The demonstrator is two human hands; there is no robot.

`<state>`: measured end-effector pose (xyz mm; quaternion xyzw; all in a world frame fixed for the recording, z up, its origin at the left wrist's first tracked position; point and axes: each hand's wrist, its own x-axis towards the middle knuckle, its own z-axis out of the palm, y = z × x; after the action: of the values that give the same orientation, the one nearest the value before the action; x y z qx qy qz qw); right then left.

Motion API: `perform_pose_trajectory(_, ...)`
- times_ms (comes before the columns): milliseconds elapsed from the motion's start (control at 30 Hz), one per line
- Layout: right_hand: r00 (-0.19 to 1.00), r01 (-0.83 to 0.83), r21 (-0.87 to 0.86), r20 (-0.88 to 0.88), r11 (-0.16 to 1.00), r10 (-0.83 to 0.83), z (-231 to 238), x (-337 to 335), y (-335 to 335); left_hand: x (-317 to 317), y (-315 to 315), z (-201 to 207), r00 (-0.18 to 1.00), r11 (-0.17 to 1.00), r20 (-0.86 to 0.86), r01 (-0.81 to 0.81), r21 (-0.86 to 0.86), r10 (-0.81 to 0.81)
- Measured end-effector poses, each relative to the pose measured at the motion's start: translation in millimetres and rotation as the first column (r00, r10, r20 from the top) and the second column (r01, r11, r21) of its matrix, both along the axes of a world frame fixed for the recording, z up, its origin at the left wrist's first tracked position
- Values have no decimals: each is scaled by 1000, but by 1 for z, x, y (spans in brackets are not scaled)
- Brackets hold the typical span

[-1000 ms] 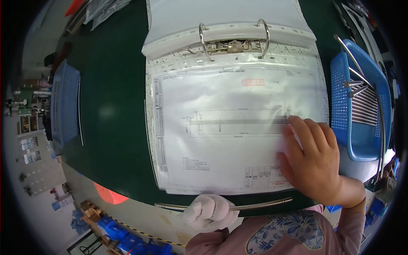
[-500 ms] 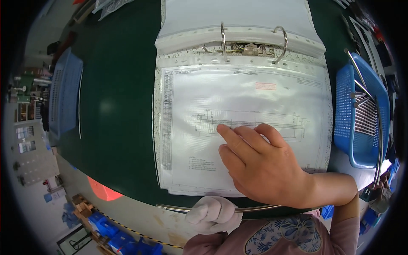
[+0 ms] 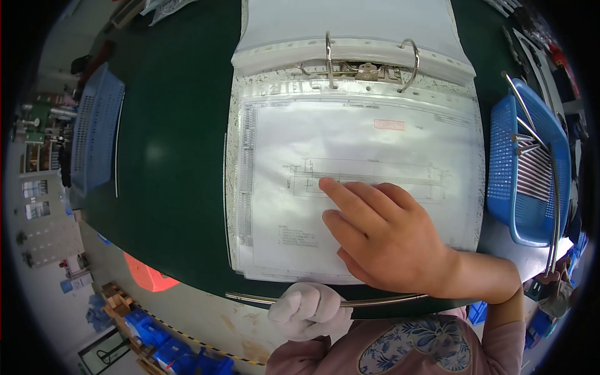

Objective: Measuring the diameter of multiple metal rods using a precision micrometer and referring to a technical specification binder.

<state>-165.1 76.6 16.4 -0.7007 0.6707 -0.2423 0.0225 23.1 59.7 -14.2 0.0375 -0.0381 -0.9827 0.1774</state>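
Note:
A metal rod (image 3: 381, 302) runs sideways along the table's near edge, and my left hand (image 3: 310, 310), in a white glove, is wrapped round it. My bare right hand (image 3: 394, 240) rests over a technical drawing (image 3: 350, 134) in a clear sleeve, its index fingertip on the long thin part drawn in the middle. The other fingers are loosely bent, with nothing in them. The sleeve lies in an opened ring binder (image 3: 369, 73) with two metal rings. My right hand and wrist cover the drawing's lower right part.
At the right stands a blue plastic basket (image 3: 500, 169) with several metal rods (image 3: 534, 175), some jutting over its rim. Another blue basket (image 3: 94, 134) is at the far left of the green table (image 3: 169, 187). A red stool (image 3: 147, 273) stands on the floor beyond the left edge.
My right index finger stays near the same spot on the drawing; the hand's other fingers have shifted slightly. My left hand still grips the rod. The whole view has moved a little.

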Motion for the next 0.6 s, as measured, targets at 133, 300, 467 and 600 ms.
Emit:
perform_pose_trajectory(133,1000,-9,-177,1,984,10,28,-8,34,0,3,-1,991,991,60,-116,-73,120)
perform_pose_trajectory(300,998,42,-249,46,968,-31,60,-14,100,-11,4,10,965,957,88,-227,-179,246)
perform_pose_trajectory(467,999,46,-371,43,927,-32,58,-29,175,-26,-4,57,985,903,144,-23,-429,93)
perform_pose_trajectory(600,989,134,-506,10,852,-150,62,-34,227,-47,-18,109,965,691,261,203,-694,-21)
